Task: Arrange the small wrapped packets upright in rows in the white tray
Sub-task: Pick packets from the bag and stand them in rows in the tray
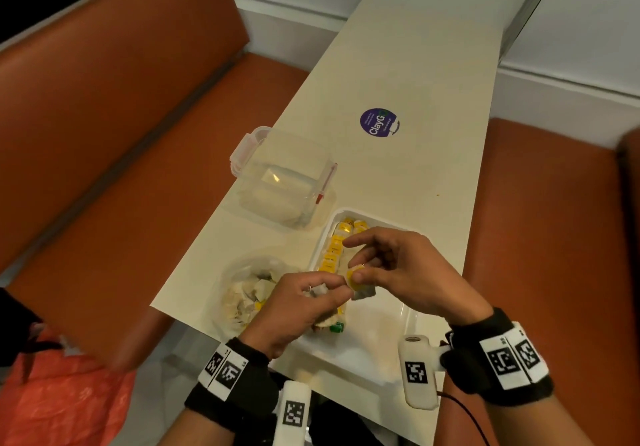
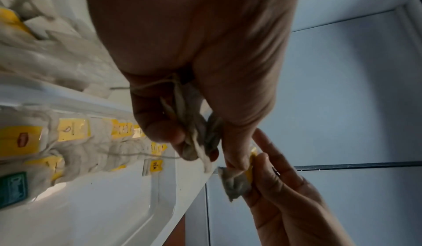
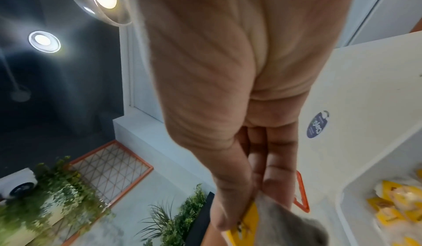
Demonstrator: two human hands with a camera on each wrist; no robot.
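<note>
Head view: a tea packet (image 1: pixel 360 284) with a yellow tag is pinched between the thumb and fingers of the right hand (image 1: pixel 412 272) above the white tray (image 1: pixel 394 328), while other packets, probably two, are gripped in the curled fingers of the left hand (image 1: pixel 294 307). A row of yellow-tagged packets (image 1: pixel 334 248) is stood along the tray's left wall, partly hidden by both hands. On the surface (image 1: pixel 415 65), a clear lidded container (image 1: pixel 280 179) and a clear bag of packets (image 1: pixel 249 293) are set just beside the tray.

Both bare forearms, at the bottom of the head view, wear black fabric wristbands (image 1: pixel 498 359) bearing white panels printed with black square coded markers. A white camera pod (image 1: pixel 417 371) with its own marker clips to each band; a thin black cable (image 1: pixel 464 407) trails at lower right.
</note>
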